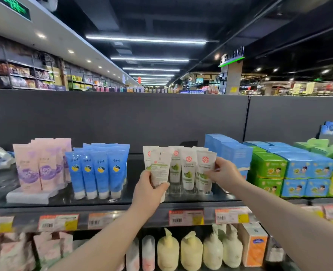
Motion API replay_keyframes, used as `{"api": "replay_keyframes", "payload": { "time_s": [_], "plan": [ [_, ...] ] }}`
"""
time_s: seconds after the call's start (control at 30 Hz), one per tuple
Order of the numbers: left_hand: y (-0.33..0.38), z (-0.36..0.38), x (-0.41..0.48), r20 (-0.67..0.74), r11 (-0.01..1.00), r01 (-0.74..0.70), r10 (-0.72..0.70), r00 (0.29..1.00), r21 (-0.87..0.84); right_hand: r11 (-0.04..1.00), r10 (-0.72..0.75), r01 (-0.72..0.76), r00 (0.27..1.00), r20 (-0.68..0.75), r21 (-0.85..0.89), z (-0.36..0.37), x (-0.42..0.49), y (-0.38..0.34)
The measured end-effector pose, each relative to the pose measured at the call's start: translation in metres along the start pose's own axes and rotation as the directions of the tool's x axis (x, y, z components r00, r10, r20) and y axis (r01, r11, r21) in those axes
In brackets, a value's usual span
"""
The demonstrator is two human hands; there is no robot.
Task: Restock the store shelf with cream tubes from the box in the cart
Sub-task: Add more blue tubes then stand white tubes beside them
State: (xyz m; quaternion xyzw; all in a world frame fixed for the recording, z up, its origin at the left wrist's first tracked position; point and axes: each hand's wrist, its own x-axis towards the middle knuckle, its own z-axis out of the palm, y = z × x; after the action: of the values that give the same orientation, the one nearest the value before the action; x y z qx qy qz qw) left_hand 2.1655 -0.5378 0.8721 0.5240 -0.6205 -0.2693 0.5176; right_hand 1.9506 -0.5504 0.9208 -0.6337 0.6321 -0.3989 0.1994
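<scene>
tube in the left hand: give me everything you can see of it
The held tube is white, soft plastic by its look, with a green band and a fine-print panel facing the camera. Its flat crimped end is up; the cap end is down, mostly hidden by the left hand, which grips its lower half, thumb across the front. It is near upright, in front of the row of matching tubes on the top shelf. The right hand holds the rightmost tube, not this one.

Strip lights [146, 40] cross a dark ceiling [181, 16].
</scene>
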Motion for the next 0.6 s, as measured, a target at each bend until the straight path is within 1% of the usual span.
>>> {"api": "replay_keyframes", "payload": {
  "time_s": [0.2,0.47,0.6],
  "plan": [
    [0.0,0.009,0.012,0.013,1.0,-0.017,0.017,1.0,-0.021,0.995,0.014,-0.008,0.998,0.064,-0.097,0.003,0.009,0.008],
    [-0.001,0.023,0.019,0.027,0.998,-0.022,0.023,0.999,-0.064,0.995,0.019,-0.01,0.996,0.092,-0.098,0.0,0.017,0.016],
    [-0.004,0.029,0.022,0.035,0.999,-0.009,0.011,0.999,-0.052,0.994,0.036,-0.024,0.993,0.114,-0.106,0.0,0.023,0.019]
  ]
}}
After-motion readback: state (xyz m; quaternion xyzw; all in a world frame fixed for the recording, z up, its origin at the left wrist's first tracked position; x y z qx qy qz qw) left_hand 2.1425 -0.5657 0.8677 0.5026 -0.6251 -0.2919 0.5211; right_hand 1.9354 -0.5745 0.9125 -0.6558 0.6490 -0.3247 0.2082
